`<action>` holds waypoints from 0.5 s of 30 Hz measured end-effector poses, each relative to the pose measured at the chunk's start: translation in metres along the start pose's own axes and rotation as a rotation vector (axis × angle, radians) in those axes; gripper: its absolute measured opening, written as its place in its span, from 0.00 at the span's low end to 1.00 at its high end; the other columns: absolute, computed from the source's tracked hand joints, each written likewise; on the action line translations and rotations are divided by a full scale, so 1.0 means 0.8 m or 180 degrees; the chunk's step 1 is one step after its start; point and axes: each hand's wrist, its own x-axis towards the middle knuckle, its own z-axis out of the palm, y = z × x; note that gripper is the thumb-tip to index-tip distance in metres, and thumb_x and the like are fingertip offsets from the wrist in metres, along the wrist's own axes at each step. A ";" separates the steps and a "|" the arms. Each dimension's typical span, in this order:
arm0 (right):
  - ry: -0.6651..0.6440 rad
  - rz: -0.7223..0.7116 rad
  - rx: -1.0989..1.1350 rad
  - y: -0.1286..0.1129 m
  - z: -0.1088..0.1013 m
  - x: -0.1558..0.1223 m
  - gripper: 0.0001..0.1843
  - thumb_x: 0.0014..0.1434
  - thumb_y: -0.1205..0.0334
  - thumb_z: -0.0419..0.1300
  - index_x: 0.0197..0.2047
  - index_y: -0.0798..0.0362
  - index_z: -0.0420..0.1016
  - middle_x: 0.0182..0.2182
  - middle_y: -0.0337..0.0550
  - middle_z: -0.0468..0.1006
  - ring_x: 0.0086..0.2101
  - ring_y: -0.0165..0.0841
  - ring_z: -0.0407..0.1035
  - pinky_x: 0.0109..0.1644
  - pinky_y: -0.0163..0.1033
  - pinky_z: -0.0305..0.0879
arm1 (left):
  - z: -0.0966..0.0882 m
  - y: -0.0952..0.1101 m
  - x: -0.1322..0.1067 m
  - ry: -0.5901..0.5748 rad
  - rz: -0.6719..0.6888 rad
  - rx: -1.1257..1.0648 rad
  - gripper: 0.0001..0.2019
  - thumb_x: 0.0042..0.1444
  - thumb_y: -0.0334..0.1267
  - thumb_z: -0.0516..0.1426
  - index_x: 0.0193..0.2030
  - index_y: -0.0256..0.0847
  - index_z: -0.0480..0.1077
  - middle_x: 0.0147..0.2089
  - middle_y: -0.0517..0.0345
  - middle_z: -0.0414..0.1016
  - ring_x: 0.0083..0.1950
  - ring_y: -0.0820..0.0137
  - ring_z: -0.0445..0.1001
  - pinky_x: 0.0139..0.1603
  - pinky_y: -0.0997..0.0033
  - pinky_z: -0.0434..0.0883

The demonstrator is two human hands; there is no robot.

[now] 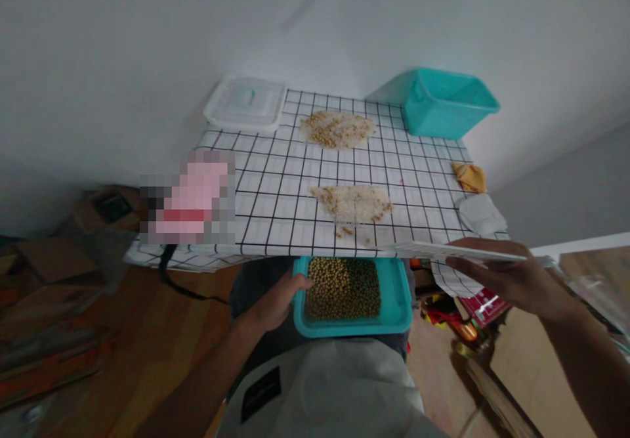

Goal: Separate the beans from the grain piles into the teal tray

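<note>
The person's left hand (275, 303) is gripping the shallow turquoise plastic tray of beans (352, 295) below the checked table's (275, 182) near edge, while the right hand (506, 277) is pinching a flat white card (453, 250), seemingly ready for sweeping the nearer mixed grain pile (352, 201) in.

1. Piles of mixed rice and beans — two on the table (275, 182): the far pile (337, 129) near the back edge, the near pile (352, 203) near the front edge.
2. Teal containers — two: a deep teal bin (445, 103) at the back right corner, a shallow teal tray (352, 323) of beans held below the front edge.
3. White lidded box (245, 102) — one, back left corner.
4. Cloths — two by the right edge: one yellow cloth (470, 176), one white cloth (480, 214).
5. Flat white sheet (455, 251) — one, at the front right corner.
6. Hands — two: left hand (280, 303), right hand (512, 277).
</note>
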 end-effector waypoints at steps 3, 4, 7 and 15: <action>-0.0021 -0.0135 0.0057 -0.009 0.009 0.002 0.11 0.60 0.54 0.62 0.45 0.45 0.80 0.37 0.40 0.82 0.33 0.37 0.75 0.33 0.36 0.71 | 0.004 0.002 0.000 -0.0009 -0.0001 -0.0001 0.19 0.50 0.36 0.59 0.51 0.40 0.71 0.43 0.54 0.83 0.54 0.55 0.76 0.53 0.60 0.71; 0.0024 -0.0142 0.0039 -0.010 0.012 0.004 0.11 0.60 0.53 0.62 0.45 0.44 0.80 0.37 0.39 0.82 0.33 0.37 0.76 0.33 0.37 0.72 | 0.005 0.003 -0.001 -0.0031 -0.0012 -0.0011 0.20 0.50 0.36 0.58 0.52 0.39 0.70 0.44 0.54 0.82 0.53 0.54 0.76 0.54 0.59 0.70; 0.0378 -0.0097 0.0092 -0.008 0.018 0.013 0.12 0.59 0.52 0.63 0.45 0.44 0.80 0.39 0.39 0.83 0.35 0.39 0.77 0.36 0.40 0.74 | 0.007 0.004 -0.003 -0.0053 -0.0025 -0.0052 0.23 0.50 0.36 0.58 0.55 0.39 0.68 0.46 0.52 0.82 0.52 0.53 0.77 0.55 0.57 0.69; 0.0108 -0.0317 0.0143 -0.013 0.023 0.017 0.10 0.61 0.55 0.61 0.45 0.43 0.80 0.38 0.38 0.82 0.35 0.37 0.77 0.36 0.39 0.75 | 0.002 0.002 -0.004 -0.0064 0.0130 0.0020 0.21 0.52 0.36 0.58 0.54 0.38 0.71 0.47 0.52 0.82 0.55 0.53 0.75 0.57 0.59 0.67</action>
